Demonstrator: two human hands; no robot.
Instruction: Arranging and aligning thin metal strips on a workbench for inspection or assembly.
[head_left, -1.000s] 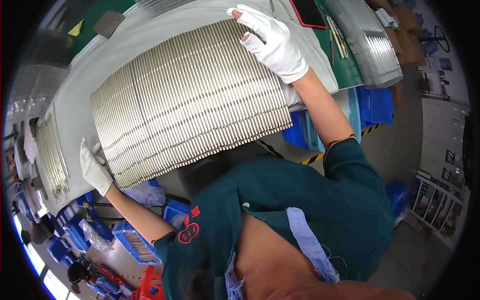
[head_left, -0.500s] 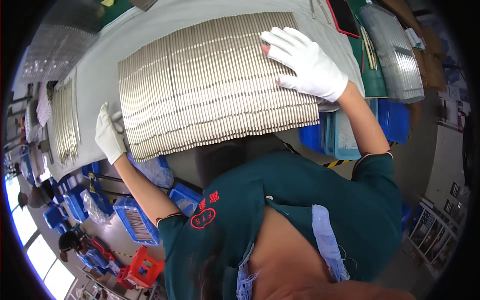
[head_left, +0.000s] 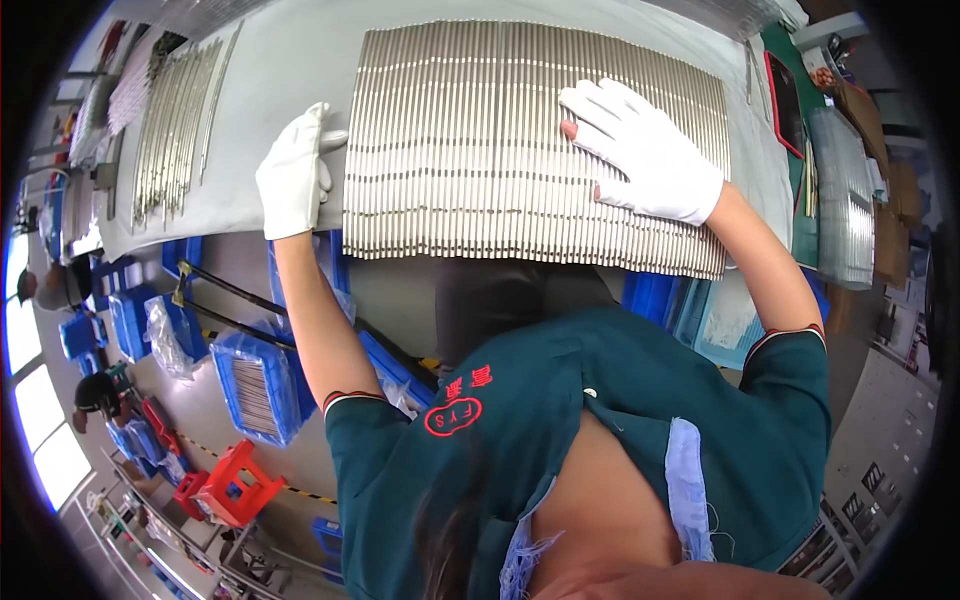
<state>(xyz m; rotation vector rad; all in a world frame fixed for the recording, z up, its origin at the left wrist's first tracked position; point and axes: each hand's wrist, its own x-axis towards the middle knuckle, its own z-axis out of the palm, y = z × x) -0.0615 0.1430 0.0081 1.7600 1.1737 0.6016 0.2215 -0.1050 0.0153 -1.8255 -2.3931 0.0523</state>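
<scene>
This is a factory workshop. A long grey bench (head_left: 290,60) at 12 o'clock holds a big flat sheet of thin metal rods (head_left: 500,130) set side by side, with more metal rods (head_left: 175,110) at 10 o'clock. Down at 8 o'clock the floor has blue bins (head_left: 255,385) full of parts, a red stool (head_left: 232,487), and yellow-and-black tape (head_left: 290,488).

Bright, sharp, fisheye-bent edges
</scene>
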